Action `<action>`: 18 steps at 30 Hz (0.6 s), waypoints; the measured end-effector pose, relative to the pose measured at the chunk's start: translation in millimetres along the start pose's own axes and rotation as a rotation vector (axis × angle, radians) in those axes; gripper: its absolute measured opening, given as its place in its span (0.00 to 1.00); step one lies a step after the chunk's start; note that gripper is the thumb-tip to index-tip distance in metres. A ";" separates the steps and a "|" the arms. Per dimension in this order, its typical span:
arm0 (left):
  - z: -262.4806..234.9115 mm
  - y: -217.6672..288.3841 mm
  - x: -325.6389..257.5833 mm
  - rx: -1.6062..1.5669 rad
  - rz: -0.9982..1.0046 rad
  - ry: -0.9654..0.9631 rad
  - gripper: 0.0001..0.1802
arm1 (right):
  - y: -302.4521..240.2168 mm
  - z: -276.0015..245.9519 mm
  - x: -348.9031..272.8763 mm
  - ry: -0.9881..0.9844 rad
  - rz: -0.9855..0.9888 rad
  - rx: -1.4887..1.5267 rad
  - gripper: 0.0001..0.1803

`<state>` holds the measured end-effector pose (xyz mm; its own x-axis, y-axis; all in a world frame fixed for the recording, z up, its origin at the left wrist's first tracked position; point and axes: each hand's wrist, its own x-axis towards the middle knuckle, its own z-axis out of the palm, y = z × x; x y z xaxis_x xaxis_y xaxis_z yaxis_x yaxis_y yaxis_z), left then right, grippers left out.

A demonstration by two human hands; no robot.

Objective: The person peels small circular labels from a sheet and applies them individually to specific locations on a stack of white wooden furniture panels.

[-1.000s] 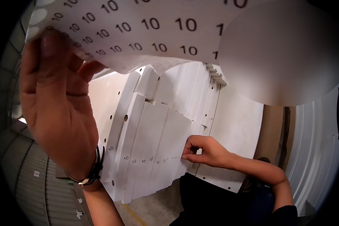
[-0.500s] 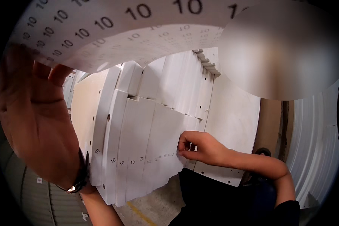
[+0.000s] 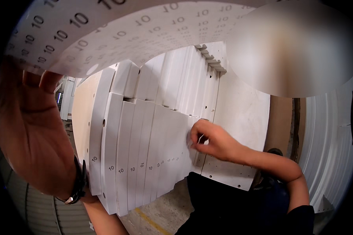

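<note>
My left hand (image 3: 29, 129), with a dark band at its wrist, grips a white sheet of printed labels (image 3: 117, 43) by its edge. The sheet curls across the top of the view and hides some of its fingers. Below it stand several white panels (image 3: 117, 149), packed side by side on edge. Small printed labels (image 3: 132, 169) run in a row along their edges. At the right end of that row, my right hand (image 3: 213, 141) is pinched close against the panel edges. Whatever its fingertips hold, if anything, is too small to make out.
A wide white board (image 3: 239, 129) with small holes lies right of the row. Beyond it are a brown board (image 3: 278, 129) and long white pieces (image 3: 325, 156). Notched white pieces (image 3: 211, 56) sit at the far end. A yellow line (image 3: 153, 222) marks the concrete floor.
My right hand has moved slightly up and to the right, away from the row of labels. The label sheet has tilted and bent differently, with my left hand shifting a little left.
</note>
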<state>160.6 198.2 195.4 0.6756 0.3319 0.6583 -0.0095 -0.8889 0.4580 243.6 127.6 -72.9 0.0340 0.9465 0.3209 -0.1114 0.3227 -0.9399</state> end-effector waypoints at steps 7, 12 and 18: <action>6.4 -4.0 3.1 -0.006 -0.023 -0.010 0.22 | -5.7 19.7 -9.8 -0.050 -0.048 -0.083 0.08; 10.5 -4.2 3.8 -0.009 -0.040 -0.006 0.22 | 8.2 2.0 -0.6 0.094 -0.047 -0.158 0.08; 12.9 -4.1 3.6 -0.016 -0.053 -0.003 0.21 | 1.1 11.9 -11.1 -0.193 -0.063 0.047 0.12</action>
<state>172.6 199.0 188.2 0.6777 0.3770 0.6313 0.0146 -0.8653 0.5011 231.2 117.4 -76.0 -0.1478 0.9048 0.3994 -0.1615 0.3763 -0.9123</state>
